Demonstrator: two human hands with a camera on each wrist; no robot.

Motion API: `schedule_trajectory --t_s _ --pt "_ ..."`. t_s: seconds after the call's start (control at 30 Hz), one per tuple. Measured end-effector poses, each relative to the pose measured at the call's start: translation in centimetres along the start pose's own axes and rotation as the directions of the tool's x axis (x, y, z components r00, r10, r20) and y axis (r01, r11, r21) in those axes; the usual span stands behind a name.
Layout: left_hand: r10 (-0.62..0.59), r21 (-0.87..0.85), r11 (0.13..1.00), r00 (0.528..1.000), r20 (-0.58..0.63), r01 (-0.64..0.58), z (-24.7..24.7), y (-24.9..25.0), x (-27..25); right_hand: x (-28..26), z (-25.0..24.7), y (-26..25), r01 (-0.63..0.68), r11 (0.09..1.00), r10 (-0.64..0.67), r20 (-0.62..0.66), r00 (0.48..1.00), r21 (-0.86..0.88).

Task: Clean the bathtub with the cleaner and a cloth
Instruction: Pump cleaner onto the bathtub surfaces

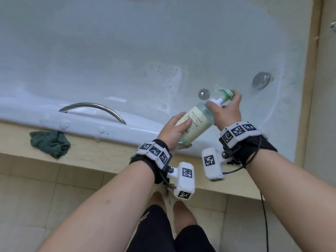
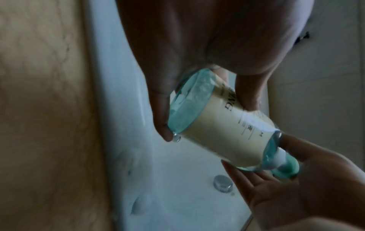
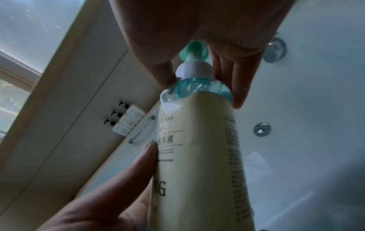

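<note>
The cleaner bottle (image 1: 195, 122) has a cream label and a green pump head (image 1: 226, 93). It is tilted over the white bathtub (image 1: 109, 51), pump end pointing into the tub. My left hand (image 1: 172, 131) grips its base, thumb on the label. My right hand (image 1: 227, 110) holds the pump, thumb at the white neck and fingers over the green head. The left wrist view shows the bottle (image 2: 223, 129) held from both ends. In the right wrist view the pump head (image 3: 194, 48) sits under my palm. A dark green cloth (image 1: 50, 143) lies crumpled on the tub ledge to the left, apart from both hands.
A chrome grab handle (image 1: 92, 108) arches over the near tub rim. A round drain (image 1: 204, 93) and a chrome knob (image 1: 260, 80) sit in the tub near the bottle. The beige ledge (image 1: 101, 157) runs along the front. Three small dispensers (image 3: 128, 120) hang on the far wall.
</note>
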State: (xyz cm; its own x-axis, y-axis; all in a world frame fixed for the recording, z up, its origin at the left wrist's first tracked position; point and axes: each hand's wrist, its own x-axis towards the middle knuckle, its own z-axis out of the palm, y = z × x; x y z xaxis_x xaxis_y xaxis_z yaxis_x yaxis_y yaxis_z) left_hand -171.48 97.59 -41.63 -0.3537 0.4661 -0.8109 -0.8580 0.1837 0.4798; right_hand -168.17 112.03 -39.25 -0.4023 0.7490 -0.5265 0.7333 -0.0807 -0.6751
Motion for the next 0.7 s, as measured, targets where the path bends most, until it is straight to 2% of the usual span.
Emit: schedule_trajectory --t_s 0.13,0.27,0.5,0.7 --pt "-0.061 -0.007 0.998 0.998 0.01 0.061 2.1 -3.6 0.1 -0.3 -2.4 3.9 -0.047 0.999 0.046 -0.036 0.998 -0.027" --pt "-0.099 0.054 0.994 0.995 0.012 0.099 1.7 -5.8 -0.4 -1.2 -2.5 6.4 -0.099 0.995 0.098 -0.019 0.995 -0.006" --pt "-0.173 0.003 0.985 0.984 -0.042 0.173 -3.5 -8.8 -3.2 -5.5 2.2 7.4 -0.159 0.987 0.159 0.013 0.987 0.001" --pt "-0.146 0.039 0.989 0.989 0.012 0.145 -8.2 -8.2 -5.5 -10.0 5.5 6.7 -0.147 0.987 0.151 -0.062 0.987 0.066"
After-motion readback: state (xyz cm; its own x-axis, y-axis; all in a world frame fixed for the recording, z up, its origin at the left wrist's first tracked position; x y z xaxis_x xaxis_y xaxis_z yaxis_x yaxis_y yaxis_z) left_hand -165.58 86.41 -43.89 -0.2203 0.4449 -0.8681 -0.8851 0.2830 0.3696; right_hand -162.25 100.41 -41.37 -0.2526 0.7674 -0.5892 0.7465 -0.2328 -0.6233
